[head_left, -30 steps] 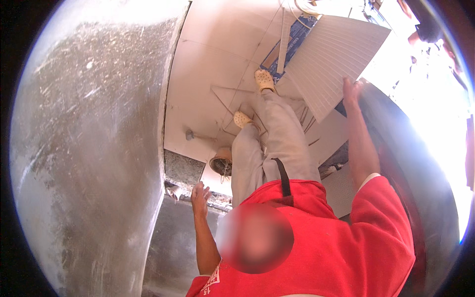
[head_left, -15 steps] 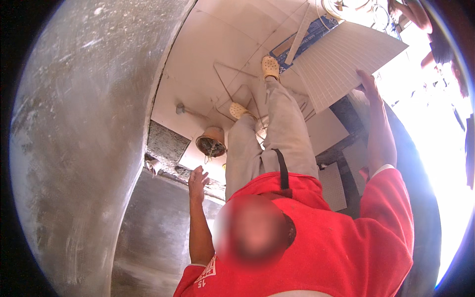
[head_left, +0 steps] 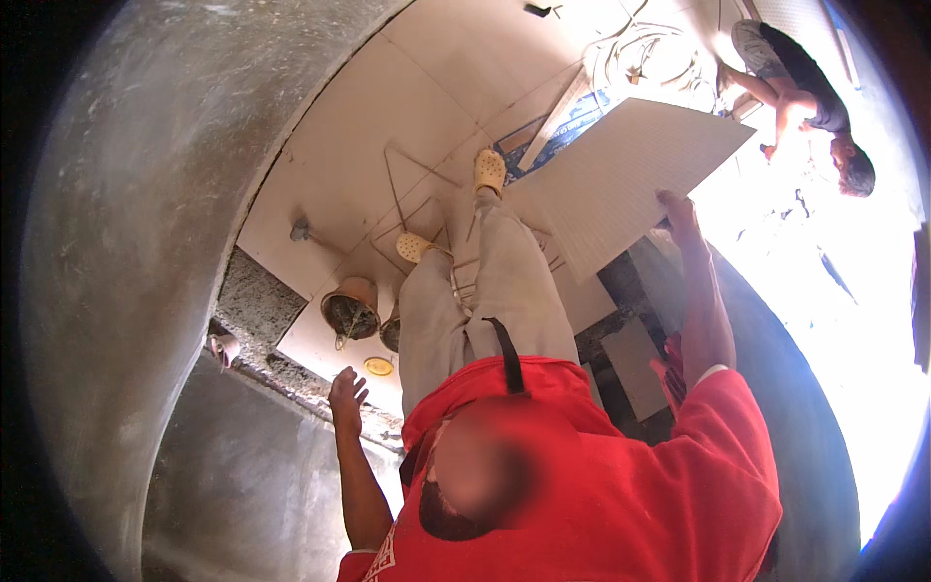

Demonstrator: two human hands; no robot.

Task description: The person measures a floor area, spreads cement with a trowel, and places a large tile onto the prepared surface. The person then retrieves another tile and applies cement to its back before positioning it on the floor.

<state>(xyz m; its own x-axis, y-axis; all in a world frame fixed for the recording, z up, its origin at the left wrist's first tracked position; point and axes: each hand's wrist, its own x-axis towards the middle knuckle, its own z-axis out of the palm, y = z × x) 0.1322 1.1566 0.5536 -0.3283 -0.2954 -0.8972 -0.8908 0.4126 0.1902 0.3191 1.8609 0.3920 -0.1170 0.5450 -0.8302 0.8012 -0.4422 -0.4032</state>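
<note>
My right hand [head_left: 682, 215] grips the near edge of a large pale floor tile [head_left: 630, 170], its thumb on the lined face. The tile stands tilted, its far left part close to my yellow clogs [head_left: 491, 172]. My left hand [head_left: 347, 400] hangs apart from everything with its fingers spread and slightly bent. Nearest to it are a yellow oval object [head_left: 379, 367] and a bucket [head_left: 350, 308] with dark contents. A second bucket [head_left: 390, 332] is partly hidden by my leg. Beside my right forearm shows a reddish, hand-like shape [head_left: 669, 373] that I cannot make out.
A bent-rod metal frame [head_left: 396, 199] lies around my feet, and a hammer-like tool [head_left: 301, 230] rests on the tiled floor. Beyond are a blue carton [head_left: 574, 118], a wooden strip [head_left: 553, 118] and a coiled hose [head_left: 645, 58]. A co-worker [head_left: 819, 92] crouches far right. A grey wall [head_left: 194, 194] curves along the left.
The view has shifted, so the floor, buckets and tile sit further left. More of the co-worker and the hose coil shows. My right hand keeps its grip on the tile; my left stays open.
</note>
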